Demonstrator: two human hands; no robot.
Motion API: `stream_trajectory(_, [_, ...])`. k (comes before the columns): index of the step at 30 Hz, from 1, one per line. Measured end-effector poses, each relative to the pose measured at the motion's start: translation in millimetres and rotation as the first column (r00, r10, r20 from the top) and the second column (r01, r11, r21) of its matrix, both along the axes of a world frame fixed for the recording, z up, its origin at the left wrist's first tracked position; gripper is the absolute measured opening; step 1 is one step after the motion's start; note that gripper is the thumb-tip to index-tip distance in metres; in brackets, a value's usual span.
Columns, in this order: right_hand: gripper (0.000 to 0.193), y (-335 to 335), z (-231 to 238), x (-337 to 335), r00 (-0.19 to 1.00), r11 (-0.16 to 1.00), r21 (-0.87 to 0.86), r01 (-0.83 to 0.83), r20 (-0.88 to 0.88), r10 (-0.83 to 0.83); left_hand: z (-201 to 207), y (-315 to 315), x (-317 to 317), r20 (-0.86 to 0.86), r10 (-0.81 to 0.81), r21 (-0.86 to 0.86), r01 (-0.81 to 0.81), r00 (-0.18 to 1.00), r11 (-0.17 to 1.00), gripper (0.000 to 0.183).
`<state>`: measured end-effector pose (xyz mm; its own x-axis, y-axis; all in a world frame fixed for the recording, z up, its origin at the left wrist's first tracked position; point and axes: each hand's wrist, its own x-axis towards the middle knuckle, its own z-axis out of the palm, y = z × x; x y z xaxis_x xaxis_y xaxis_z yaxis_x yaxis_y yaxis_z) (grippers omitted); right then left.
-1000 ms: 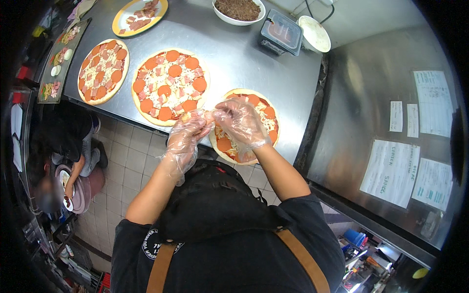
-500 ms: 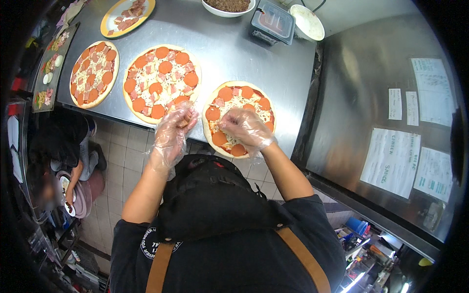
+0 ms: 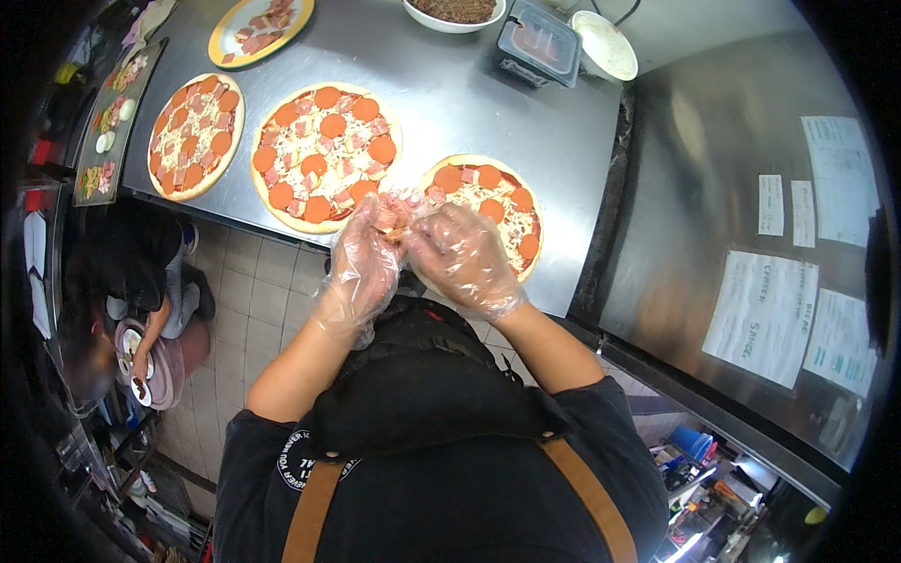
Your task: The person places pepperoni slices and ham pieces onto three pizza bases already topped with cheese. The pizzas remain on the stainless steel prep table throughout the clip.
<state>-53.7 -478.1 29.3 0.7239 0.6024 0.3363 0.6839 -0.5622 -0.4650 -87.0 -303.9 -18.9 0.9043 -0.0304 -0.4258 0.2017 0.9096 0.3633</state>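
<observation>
Chopped ham pieces [image 3: 391, 218] lie cupped in my left hand [image 3: 361, 267], which wears a clear plastic glove. My right hand [image 3: 460, 255], gloved the same way, meets it with bent fingers, pinching at the ham; the fingertips are partly hidden. Beneath my right hand is the right-hand pizza [image 3: 521, 211], with pepperoni, shredded cheese and a little ham, its near part covered by the hand. The middle pizza [image 3: 324, 150], just beyond my left hand, carries pepperoni, cheese and ham all over. A similarly topped pizza [image 3: 195, 136] lies farther left.
A yellow-rimmed plate [image 3: 225, 42] of ham stands far left on the steel table [image 3: 432, 103]. At the back are a bowl of brown crumbly food [image 3: 455, 11], a lidded container [image 3: 540, 42] and a white bowl [image 3: 605, 47]. A crouching person [image 3: 141, 272] is at lower left.
My right hand has moved left from above the right-hand pizza to the ham in my left hand. My left hand has shifted slightly right. The whole view has shifted a little.
</observation>
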Motion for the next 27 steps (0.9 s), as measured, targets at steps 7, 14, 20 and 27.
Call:
stream_trajectory(7, [0.020,10,1,-2,0.989,0.982,0.157,0.108,-0.119,-0.090,35,-20,5,0.019,-0.051,-0.004,0.051,0.999,0.999,0.028])
stream_trajectory(14, [0.014,-16,19,7,0.669,0.892,0.260,0.370,-0.741,-0.061,24,-23,2,-0.056,-0.086,0.132,0.093,0.995,0.987,0.028])
stream_trajectory(20, [0.023,-32,25,33,0.623,0.960,0.098,0.262,-0.777,-0.090,21,-27,4,-0.125,-0.255,0.255,0.280,0.959,0.926,0.027])
stream_trajectory(27, [0.016,-31,17,14,0.840,0.911,0.268,0.314,-0.526,-0.135,10,-29,0,-0.107,-0.221,0.309,0.244,0.969,0.919,0.023])
